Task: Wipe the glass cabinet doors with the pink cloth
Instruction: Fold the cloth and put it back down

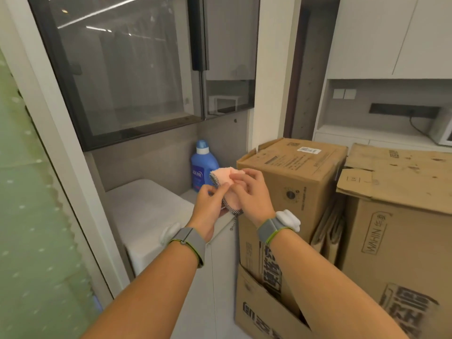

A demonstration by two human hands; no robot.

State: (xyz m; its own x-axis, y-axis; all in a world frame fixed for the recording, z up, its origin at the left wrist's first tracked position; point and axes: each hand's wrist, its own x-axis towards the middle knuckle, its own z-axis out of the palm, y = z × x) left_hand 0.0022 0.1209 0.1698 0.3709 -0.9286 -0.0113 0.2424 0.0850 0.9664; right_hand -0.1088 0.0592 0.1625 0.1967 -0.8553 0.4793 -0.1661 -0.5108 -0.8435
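A pink cloth [226, 178] with a checked black-and-white border is bunched between both my hands at chest height. My left hand [210, 204] pinches its lower left edge, and my right hand [252, 192] grips it from the right with the fingers over the top. A thin cord hangs from the cloth's lower end. The glass cabinet doors [127, 74] in dark frames are above and to the left, beyond the cloth; a narrower glass door [227, 57] stands to their right. Neither hand touches the glass.
A blue detergent bottle [203, 165] stands in the corner behind the cloth, on a white counter [146, 211]. Large cardboard boxes [293, 182] crowd the right side. A frosted green glass panel [29, 216] runs along the left. White cabinets and a wall socket are at the far right.
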